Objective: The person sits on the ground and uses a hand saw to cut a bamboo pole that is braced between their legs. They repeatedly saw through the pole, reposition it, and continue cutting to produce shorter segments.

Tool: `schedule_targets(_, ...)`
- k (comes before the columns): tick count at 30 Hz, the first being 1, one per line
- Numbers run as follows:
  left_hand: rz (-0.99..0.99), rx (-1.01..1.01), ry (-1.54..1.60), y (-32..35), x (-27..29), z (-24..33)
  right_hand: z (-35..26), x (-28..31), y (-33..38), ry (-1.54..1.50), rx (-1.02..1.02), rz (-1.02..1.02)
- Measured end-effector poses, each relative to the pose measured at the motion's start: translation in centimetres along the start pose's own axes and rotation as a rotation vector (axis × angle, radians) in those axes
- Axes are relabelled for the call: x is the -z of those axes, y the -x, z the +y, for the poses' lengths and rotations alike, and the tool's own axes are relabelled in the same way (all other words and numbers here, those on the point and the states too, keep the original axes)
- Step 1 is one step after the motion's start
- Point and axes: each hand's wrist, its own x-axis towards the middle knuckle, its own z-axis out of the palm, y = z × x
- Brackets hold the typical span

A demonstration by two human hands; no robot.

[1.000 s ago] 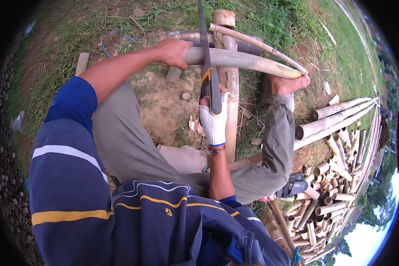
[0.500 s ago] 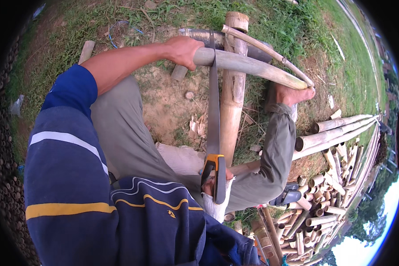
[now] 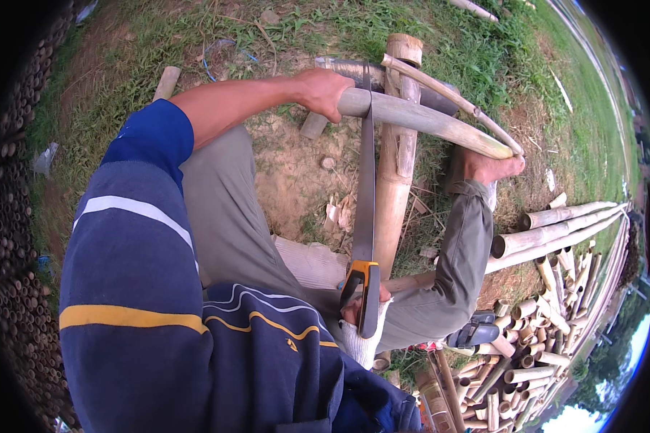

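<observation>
My left hand [image 3: 326,92], bare, is closed around the left end of a grey-green bamboo pole [image 3: 437,121]. My right hand [image 3: 354,310], in a white knitted glove that leaves fingers bare, grips the black-and-orange handle of a handsaw [image 3: 366,195]. Its long blade runs away from me and crosses the pole just right of my left hand, with the tip showing beyond it. Beneath the pole stretches a thick bamboo support [image 3: 393,180]. My bare foot [image 3: 492,167] is at the pole's right end, where a thin bamboo stick [image 3: 448,92] also meets it.
A dark, thick tube [image 3: 350,71] lies crosswise under the support's far end. Long bamboo poles [image 3: 549,234] and a heap of cut bamboo pieces [image 3: 531,361] lie to the right. More stacked bamboo [image 3: 18,317] fills the far left. A dark sandal [image 3: 477,330] is near my right leg.
The whole view has shifted, so everything sits a little farther right and lower. Both grips are the same, and the saw crosses the pole at about the same spot.
</observation>
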Motion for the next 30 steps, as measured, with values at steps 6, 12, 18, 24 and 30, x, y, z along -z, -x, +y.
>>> schedule_targets(6, 0.010, -0.046, -0.003, -1.2, -0.4, 0.8, -4.6, -3.1, -6.6, 0.017, 0.066, 0.124)
schedule_targets(12, 0.007, 0.003, -0.051, -0.6, 0.3, 0.4, -6.0, -7.2, -22.2, -0.046, 0.194, 0.101)
schedule_targets(18, -0.021, 0.023, -0.032, -0.5, -0.2, -0.2, -6.4, -2.8, -6.2, 0.151, 0.191, 0.060)
schedule_targets(24, -0.009, 0.002, 0.008, -0.2, -0.3, -0.1, -1.1, -1.4, -1.1, 0.062, 0.083, 0.095)
schedule_targets(30, 0.002, -0.003, -0.068, -0.5, 0.5, 0.5, -6.7, -8.1, -21.9, -0.057, 0.305, 0.154)
